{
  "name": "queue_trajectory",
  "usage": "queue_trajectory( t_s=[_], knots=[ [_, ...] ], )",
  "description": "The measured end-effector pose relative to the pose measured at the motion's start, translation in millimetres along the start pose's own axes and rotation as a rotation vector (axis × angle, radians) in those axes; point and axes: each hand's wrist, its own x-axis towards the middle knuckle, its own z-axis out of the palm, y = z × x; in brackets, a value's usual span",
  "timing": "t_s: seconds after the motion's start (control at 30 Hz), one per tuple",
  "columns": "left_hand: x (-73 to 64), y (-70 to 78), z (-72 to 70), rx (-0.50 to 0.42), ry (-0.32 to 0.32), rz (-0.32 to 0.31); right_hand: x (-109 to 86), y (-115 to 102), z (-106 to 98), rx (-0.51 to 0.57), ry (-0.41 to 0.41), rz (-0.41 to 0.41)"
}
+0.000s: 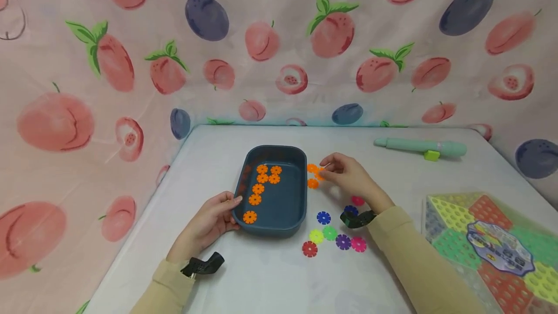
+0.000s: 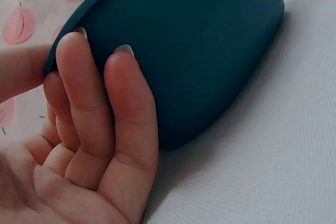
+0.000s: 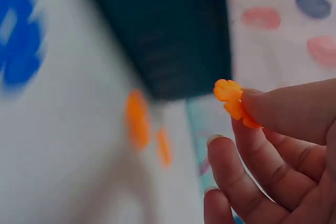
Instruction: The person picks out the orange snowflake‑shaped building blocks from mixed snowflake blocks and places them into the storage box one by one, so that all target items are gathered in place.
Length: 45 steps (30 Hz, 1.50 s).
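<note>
A dark blue rectangular tray (image 1: 287, 202) stands on the white table with several orange notched, flower-shaped plastic discs (image 1: 258, 188) lying inside, mostly along its left half. My left hand (image 1: 213, 217) grips its near-left rim, thumb on top and fingers against the outer wall, as the left wrist view also shows. Just off the tray's right side, my right hand (image 1: 348, 178) pinches one orange disc (image 3: 228, 93) between thumb and index finger. Two more orange discs (image 1: 312, 183) lie on the table beneath and beside it, close to the tray wall.
Right of the tray's near end lie several loose discs, among them a red one (image 1: 310, 249), a green one (image 1: 330, 232) and a blue one (image 1: 324, 217). A clear case (image 1: 457, 256) of sorted colored pieces sits at the right. Farther back is a mint-green microphone-shaped object (image 1: 410, 145).
</note>
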Motion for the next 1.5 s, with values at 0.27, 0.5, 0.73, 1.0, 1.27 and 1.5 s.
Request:
queue_trajectory(
  t_s=[0.27,0.5,0.73,1.0,1.27,1.5],
  knots=[
    [-6.6,1.1,-4.5,-0.010,0.018,0.012,-0.3,-56.4,13.2,0.088,-0.029,-0.106],
    [-6.4,0.8,-5.2,-0.018,0.003,0.016,16.0,-88.6,36.4,0.018,-0.117,-0.192],
    [-3.7,-1.7,-4.8,-0.041,-0.019,0.023,37.0,-118.1,58.4,-0.186,-0.163,-0.190],
    [-2.2,-5.7,-2.6,-0.044,-0.013,0.010,53.9,-126.4,84.0,-0.380,-0.273,-0.054],
    [-1.9,-3.0,-1.6,-0.023,-0.019,0.007,56.3,-102.1,100.1,-0.543,-0.290,0.057],
    [1.5,-0.7,0.2,-0.001,-0.030,0.004,58.3,-92.6,101.1,-0.524,-0.247,0.090]
  ],
)
